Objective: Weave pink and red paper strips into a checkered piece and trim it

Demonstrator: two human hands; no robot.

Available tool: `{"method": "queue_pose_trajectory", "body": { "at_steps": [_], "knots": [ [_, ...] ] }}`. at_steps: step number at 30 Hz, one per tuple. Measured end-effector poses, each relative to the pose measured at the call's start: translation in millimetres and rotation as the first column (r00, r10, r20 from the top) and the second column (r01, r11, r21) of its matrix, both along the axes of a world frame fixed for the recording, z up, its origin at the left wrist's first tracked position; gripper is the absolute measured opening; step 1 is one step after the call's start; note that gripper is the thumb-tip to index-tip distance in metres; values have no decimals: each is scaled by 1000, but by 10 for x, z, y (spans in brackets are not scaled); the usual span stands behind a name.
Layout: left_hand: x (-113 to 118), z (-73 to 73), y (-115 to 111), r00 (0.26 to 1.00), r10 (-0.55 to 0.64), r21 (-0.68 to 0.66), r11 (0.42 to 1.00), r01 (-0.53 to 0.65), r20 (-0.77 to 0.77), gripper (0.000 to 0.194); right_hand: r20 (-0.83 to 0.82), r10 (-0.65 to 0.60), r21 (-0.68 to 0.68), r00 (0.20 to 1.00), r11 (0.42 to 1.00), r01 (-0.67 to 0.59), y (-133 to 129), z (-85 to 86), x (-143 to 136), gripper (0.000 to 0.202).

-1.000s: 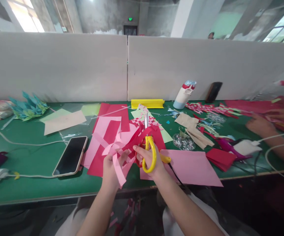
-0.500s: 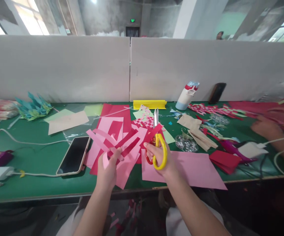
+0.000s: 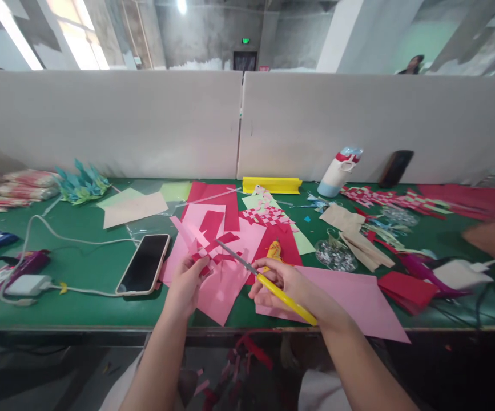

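My left hand (image 3: 186, 285) is closed on woven pink and red paper strips (image 3: 202, 242), above the pink sheets. My right hand (image 3: 279, 282) holds yellow-handled scissors (image 3: 284, 298), whose blades point up and left toward the strips. Under and behind the hands lie pink paper (image 3: 224, 297) and red paper (image 3: 213, 197). A larger pink sheet (image 3: 358, 302) extends beneath my right hand. Behind it is a pink and red checkered woven piece (image 3: 268, 215). A small yellow item (image 3: 274, 250) rests just beyond my right hand.
A phone (image 3: 144, 264) and a white cable lie at the left. Toward the back right stand a bottle (image 3: 339, 171) and a dark upright object (image 3: 396, 168). Another person's arm (image 3: 493, 240) reaches in at the right. White partitions (image 3: 144, 125) border the green table (image 3: 88, 314).
The scissors have swung from pointing upward to pointing left, toward the strips. A red strip near my right hand has left the tabletop, and a red piece now shows below the table edge.
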State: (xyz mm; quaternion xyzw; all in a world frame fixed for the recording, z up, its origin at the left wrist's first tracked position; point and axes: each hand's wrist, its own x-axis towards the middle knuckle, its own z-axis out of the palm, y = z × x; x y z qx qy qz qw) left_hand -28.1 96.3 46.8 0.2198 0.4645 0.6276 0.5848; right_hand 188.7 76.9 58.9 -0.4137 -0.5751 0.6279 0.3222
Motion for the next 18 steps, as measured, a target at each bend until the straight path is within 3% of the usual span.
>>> {"method": "queue_pose_trajectory", "body": {
  "at_steps": [3,6,14,18],
  "knots": [
    [-14,19,-21,1000,-18,4,1000,18,-24,50,-68,-128,-28,989,992,126,31,74,-24,50],
    [-24,39,-41,997,-47,-14,999,47,-68,48,17,-176,-27,984,984,177,60,117,-23,54],
    [-71,-29,-17,980,-136,-52,990,130,-148,42,36,-398,54,917,917,396,301,-68,165,62],
    [-74,-46,-28,965,-219,-50,976,214,-146,39,13,-444,-13,896,896,444,285,23,158,56]
  ]
}}
